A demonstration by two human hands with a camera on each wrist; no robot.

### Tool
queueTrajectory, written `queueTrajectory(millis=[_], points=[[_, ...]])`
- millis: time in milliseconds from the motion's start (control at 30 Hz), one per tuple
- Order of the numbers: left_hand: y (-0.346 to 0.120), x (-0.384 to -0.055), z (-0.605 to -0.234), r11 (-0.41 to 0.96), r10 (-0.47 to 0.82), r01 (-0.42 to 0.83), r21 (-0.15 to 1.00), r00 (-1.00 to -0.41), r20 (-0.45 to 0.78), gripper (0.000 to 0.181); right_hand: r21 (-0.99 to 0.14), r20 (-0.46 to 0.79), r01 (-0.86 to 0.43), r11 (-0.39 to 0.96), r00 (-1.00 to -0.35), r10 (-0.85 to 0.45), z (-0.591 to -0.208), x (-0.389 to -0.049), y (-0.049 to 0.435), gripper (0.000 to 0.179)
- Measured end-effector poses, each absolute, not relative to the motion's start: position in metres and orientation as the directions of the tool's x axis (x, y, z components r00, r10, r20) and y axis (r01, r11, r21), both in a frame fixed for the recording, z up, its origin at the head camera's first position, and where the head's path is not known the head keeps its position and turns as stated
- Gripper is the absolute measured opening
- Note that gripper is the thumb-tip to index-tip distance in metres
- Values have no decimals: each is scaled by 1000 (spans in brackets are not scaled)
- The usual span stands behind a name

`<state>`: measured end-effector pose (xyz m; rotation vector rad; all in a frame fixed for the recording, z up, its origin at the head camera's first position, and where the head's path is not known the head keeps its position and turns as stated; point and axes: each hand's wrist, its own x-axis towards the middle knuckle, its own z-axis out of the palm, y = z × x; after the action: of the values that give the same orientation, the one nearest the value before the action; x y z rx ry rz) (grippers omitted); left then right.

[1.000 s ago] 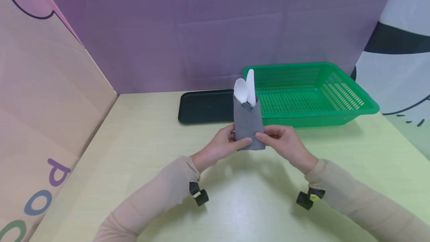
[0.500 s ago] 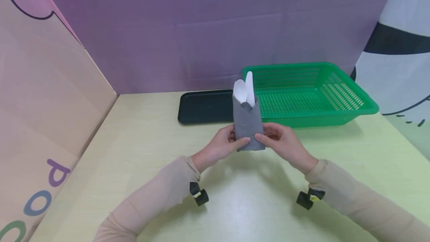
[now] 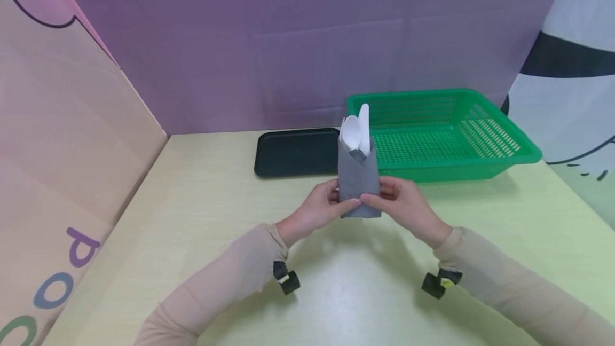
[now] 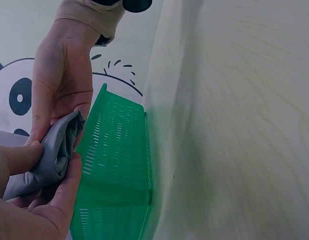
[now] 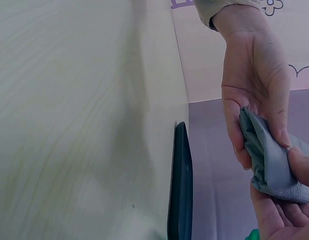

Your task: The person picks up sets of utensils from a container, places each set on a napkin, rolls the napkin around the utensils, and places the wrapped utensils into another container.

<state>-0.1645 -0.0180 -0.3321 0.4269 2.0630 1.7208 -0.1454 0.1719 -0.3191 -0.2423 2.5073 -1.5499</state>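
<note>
A folded grey napkin pouch point(image 3: 357, 178) is held upright above the table, with white cutlery poking out of its top. I make out a spoon point(image 3: 351, 133), a knife point(image 3: 364, 127) and, at the left behind the spoon, thin tips like a fork's tines. My left hand point(image 3: 323, 206) pinches the pouch's lower left side, thumb in front and fingers behind. On the lower right side, my right hand point(image 3: 407, 206) grips it the same way, and the thumbs nearly meet. Both wrist views show the napkin's folded bottom end point(image 4: 69, 145) between the hands.
A green perforated basket point(image 3: 451, 167) stands at the back right of the pale table point(image 3: 206, 202). To its left lies a dark flat tray point(image 3: 295, 154), partly behind the pouch. A purple backdrop point(image 3: 307, 47) rises behind, with printed panels at both sides.
The pouch has shifted a little right and down and turned slightly, bringing the thin tips beside the spoon into sight. My right thumb has slid left towards the left thumb.
</note>
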Motion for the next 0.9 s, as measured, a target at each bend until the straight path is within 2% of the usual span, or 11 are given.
queueTrajectory(millis=[233,667,900], points=[[-11,-165,-333,174,483,13,985,-873,-74,47,-894,-53,-55,445,-973,-227,-318,-145,178,57],[4,-169,-326,220,482,50,974,-874,-64,43,-868,-47,-68,491,-975,-219,-308,-144,194,58],[12,-175,-326,226,495,92,970,-868,-34,43,-871,-87,-26,491,-975,-206,-309,-144,207,61]])
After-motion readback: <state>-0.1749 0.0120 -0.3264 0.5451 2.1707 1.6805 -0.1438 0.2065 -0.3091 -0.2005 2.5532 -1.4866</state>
